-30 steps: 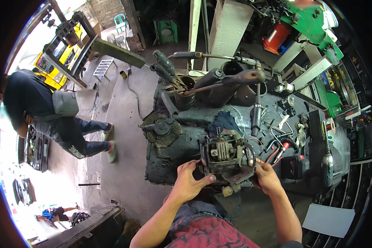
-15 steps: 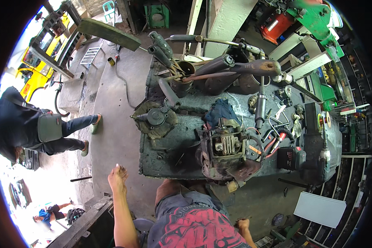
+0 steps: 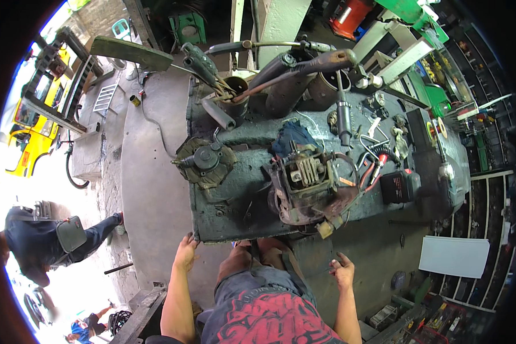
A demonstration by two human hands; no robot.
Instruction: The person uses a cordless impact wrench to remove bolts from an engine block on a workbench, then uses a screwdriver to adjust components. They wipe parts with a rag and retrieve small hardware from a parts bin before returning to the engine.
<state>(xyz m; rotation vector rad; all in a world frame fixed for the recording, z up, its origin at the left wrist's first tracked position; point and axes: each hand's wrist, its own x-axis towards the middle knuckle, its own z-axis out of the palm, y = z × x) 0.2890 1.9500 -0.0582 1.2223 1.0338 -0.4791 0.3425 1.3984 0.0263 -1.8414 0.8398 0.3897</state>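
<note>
My left hand (image 3: 186, 252) is at the near left corner of the dark workbench (image 3: 223, 226); its fingertips reach the corner, and I cannot tell whether they touch it. Its thumb stands apart from the fingers, and nothing shows in it. Low on the right, short of the bench's front edge, my right hand (image 3: 342, 271) is raised with fingers apart and holds nothing. Between the hands, on the bench's near side, sits a small greasy engine (image 3: 307, 178) with a finned block. A round dark metal part (image 3: 205, 159) lies on a rag farther left.
Metal cans (image 3: 235, 97) holding tools and handles stand along the bench's far side. A blue cloth (image 3: 295, 137), a black battery (image 3: 400, 186) and a drill (image 3: 447, 172) lie on the bench. A person (image 3: 46, 235) walks at the left. A white board (image 3: 454, 257) leans at right.
My left hand has moved up and right to the bench corner. My right hand has risen, its fingers now spread. The view has shifted closer to the bench; the person at left has moved away.
</note>
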